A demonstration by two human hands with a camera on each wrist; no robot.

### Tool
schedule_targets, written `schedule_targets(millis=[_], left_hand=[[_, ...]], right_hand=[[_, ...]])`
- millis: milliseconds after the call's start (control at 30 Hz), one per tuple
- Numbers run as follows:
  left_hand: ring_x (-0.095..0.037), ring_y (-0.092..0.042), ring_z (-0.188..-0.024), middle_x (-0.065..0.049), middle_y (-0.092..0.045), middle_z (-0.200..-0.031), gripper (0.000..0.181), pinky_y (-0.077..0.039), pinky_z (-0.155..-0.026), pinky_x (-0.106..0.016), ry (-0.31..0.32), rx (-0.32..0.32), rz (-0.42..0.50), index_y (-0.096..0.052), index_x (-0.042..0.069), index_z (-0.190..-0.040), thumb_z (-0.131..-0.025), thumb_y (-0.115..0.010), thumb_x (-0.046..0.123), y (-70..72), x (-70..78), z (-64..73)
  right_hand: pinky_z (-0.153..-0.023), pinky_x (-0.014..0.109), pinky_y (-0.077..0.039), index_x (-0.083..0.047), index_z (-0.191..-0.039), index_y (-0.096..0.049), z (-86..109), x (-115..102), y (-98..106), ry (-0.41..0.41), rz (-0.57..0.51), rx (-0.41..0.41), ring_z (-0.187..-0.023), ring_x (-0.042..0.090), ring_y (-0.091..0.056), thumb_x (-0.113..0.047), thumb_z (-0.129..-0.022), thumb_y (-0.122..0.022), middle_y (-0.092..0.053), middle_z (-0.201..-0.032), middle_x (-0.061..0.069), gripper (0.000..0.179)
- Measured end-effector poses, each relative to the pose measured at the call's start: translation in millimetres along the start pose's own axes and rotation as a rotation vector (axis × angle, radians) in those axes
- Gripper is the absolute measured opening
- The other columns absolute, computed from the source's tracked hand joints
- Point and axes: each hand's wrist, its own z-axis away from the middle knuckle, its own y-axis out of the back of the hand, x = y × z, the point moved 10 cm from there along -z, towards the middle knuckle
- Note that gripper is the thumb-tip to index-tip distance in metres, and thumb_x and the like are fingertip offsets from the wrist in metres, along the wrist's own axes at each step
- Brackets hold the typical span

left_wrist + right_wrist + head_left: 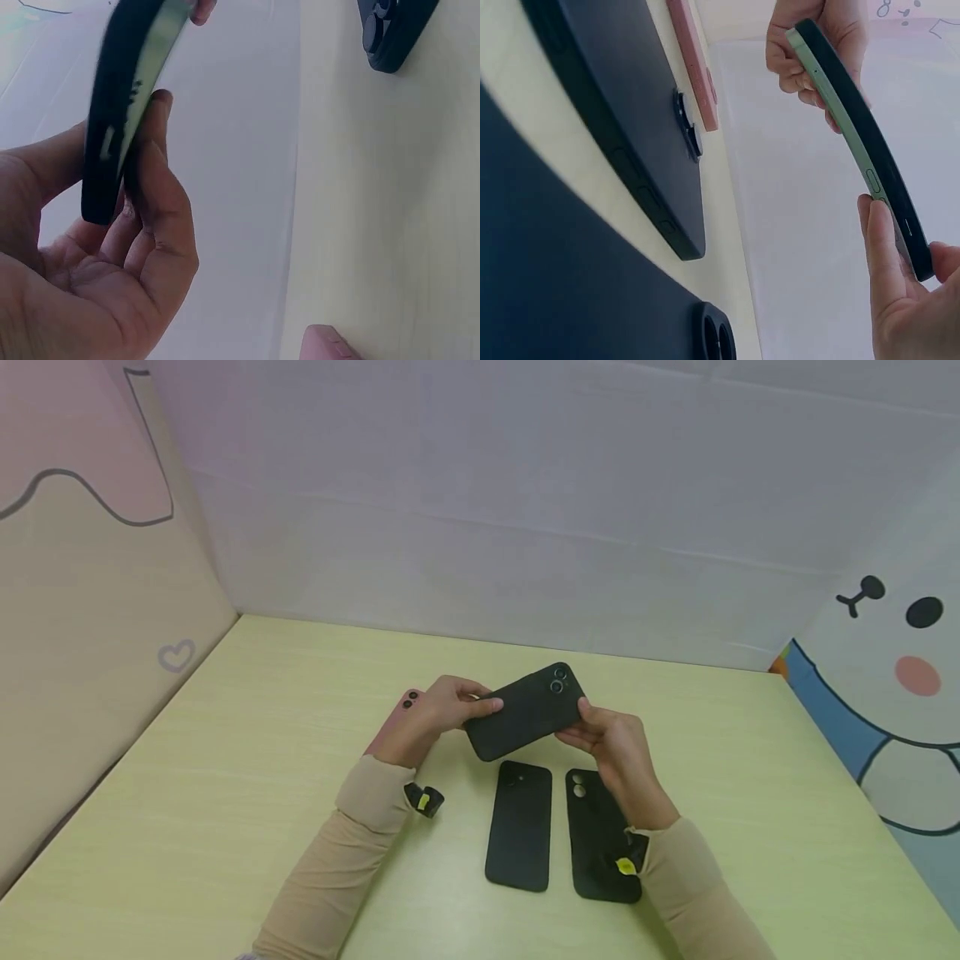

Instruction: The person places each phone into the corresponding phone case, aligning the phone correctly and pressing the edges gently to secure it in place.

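Note:
Both hands hold a phone with a pale green edge (pixel 841 112) and a black case (pixel 525 710) over its back, raised above the table and tilted up to the right. The left hand (pixel 450 703) pinches the lower left end, thumb on the case's back. My right hand (pixel 611 739) grips the camera end at the right, its thumb at the corner. In the right wrist view the green edge shows along the black case (pixel 870 139), and the case looks bowed. In the left wrist view a gap shows between case (pixel 112 112) and phone near the left fingers.
On the pale yellow table (pixel 225 777), a black phone-shaped piece (pixel 519 831) lies below the hands. Right of it is a black case (pixel 592 835) with camera holes, partly under the right wrist. A pink phone-shaped piece (pixel 390 724) lies behind the left wrist. White sheeting (pixel 525 527) stands behind.

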Motion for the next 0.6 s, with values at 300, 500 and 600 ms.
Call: schedule_targets(millis=[300,500,600], left_hand=[[-0.016,-0.063,-0.077,-0.015,-0.065,-0.101,0.036,-0.05,-0.082,-0.032,-0.019,0.088,0.115,-0.06,0.001,-0.117,-0.088,-0.062,0.023,9.9,-0.1,-2.1],[-0.023,-0.059,-0.097,-0.014,-0.065,-0.106,0.038,-0.045,-0.093,-0.037,-0.017,0.089,0.007,-0.059,0.005,-0.118,-0.087,-0.063,0.026,12.8,1.0,0.1],[-0.025,-0.057,-0.103,-0.014,-0.063,-0.108,0.04,-0.043,-0.094,-0.039,-0.027,0.061,-0.069,-0.058,0.005,-0.12,-0.088,-0.061,0.028,10.7,2.8,1.0]], right_hand=[[-0.076,0.032,-0.055,-0.009,-0.087,-0.065,2.2,-6.3,-10.6,0.043,0.027,-0.092,-0.074,0.016,-0.069,-0.014,-0.094,-0.05,-0.071,-0.076,0.003,0.017],[-0.074,0.032,-0.055,-0.01,-0.095,-0.062,2.6,-6.2,-17.5,0.039,0.062,-0.152,-0.072,0.015,-0.069,-0.023,-0.094,-0.052,-0.07,-0.078,-0.001,0.016],[-0.07,0.031,-0.056,-0.01,-0.103,-0.059,2.6,-6.0,-19.5,0.051,0.141,-0.167,-0.069,0.013,-0.068,-0.03,-0.094,-0.051,-0.067,-0.081,-0.004,0.024]])
